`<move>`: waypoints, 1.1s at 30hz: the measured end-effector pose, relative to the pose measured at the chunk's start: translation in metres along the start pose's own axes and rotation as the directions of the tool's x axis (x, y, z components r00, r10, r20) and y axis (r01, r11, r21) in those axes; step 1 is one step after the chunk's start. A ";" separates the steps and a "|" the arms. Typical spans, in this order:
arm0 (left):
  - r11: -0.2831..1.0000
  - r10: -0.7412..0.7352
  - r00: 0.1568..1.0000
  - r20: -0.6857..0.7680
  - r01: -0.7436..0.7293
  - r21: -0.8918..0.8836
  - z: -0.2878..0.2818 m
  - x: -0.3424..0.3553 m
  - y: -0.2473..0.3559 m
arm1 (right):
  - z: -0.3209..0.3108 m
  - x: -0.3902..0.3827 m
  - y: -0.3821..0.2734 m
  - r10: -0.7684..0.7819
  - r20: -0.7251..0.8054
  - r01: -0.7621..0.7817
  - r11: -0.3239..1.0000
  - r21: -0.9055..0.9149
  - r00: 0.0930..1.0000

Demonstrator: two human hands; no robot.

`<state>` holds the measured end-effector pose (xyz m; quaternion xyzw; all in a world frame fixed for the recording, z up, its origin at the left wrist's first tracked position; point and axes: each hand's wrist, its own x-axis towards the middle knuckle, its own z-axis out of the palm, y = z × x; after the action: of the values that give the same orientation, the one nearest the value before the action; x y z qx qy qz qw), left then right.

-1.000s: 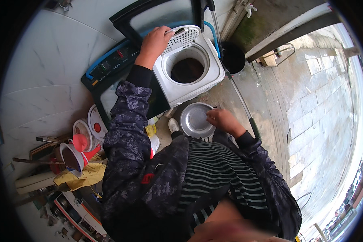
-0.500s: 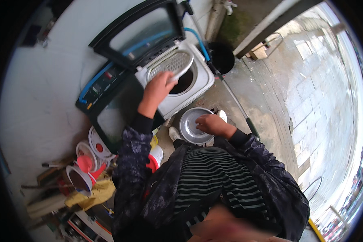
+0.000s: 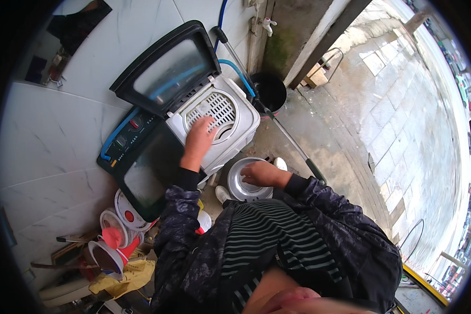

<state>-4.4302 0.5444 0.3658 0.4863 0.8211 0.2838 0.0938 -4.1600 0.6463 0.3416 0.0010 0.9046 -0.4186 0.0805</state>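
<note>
A twin-tub washing machine (image 3: 230, 137) stands against the wall with one black-framed lid (image 3: 170, 63) raised. A round white slotted cover (image 3: 220, 108) lies over the spin tub's opening, leaving a dark gap on its near side. My left hand (image 3: 199, 140) is closed at the cover's near left edge, its fingers partly hidden. My right hand (image 3: 264, 174) hovers over a round metal basin (image 3: 239, 192) on the floor between my shoes. Its fingers are loosely bent and apart, and I see nothing in them.
A long pole (image 3: 290, 136) leans across the machine's right side, beside a black bucket (image 3: 271, 94) and a blue hose (image 3: 238, 69). A wall tap (image 3: 268, 25) is behind. White-and-red buckets (image 3: 112, 227) and a yellow bag (image 3: 125, 277) crowd the left.
The slotted cover was tilted up in my left hand and now lies lower, over the tub opening. My right hand stays above the basin. The view has shifted.
</note>
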 end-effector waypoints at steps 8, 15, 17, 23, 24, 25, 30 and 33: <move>0.834 0.390 0.611 -0.689 0.082 0.545 -0.201 0.110 -0.023 | -0.003 -0.005 -0.012 0.028 0.044 -0.025 0.997 -0.070 0.999; 0.878 0.047 0.846 -0.531 0.219 0.426 -0.216 0.091 -0.007 | 0.003 -0.010 -0.028 -0.066 0.057 0.071 0.993 -0.099 0.996; 0.892 0.062 0.885 -0.462 0.159 0.424 -0.206 0.056 0.015 | 0.005 -0.012 -0.028 -0.074 0.060 0.079 0.993 -0.087 0.995; 0.917 0.283 0.931 -0.232 -0.192 0.349 -0.119 -0.062 0.060 | 0.004 -0.002 -0.034 -0.112 -0.016 0.112 0.993 -0.023 0.994; 0.918 0.306 0.922 -0.238 -0.220 0.329 -0.102 -0.073 0.062 | 0.001 0.001 -0.036 -0.114 -0.035 0.113 0.993 -0.026 0.993; 0.920 0.314 0.922 -0.227 -0.235 0.315 -0.087 -0.080 0.062 | -0.001 0.004 -0.039 -0.108 -0.043 0.108 0.994 0.001 0.993; 0.941 0.289 0.942 -0.174 -0.245 0.234 -0.010 -0.107 0.038 | -0.005 0.021 -0.049 -0.010 -0.047 0.014 0.995 0.099 0.999; 0.948 0.271 0.951 -0.152 -0.236 0.214 0.033 -0.118 0.019 | 0.000 0.027 -0.048 0.006 0.003 -0.006 0.996 0.087 1.000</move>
<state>-4.3421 0.4634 0.3350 0.5674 0.7802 0.2552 -0.0655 -4.1896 0.6137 0.3738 0.0065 0.8854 -0.4574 0.0829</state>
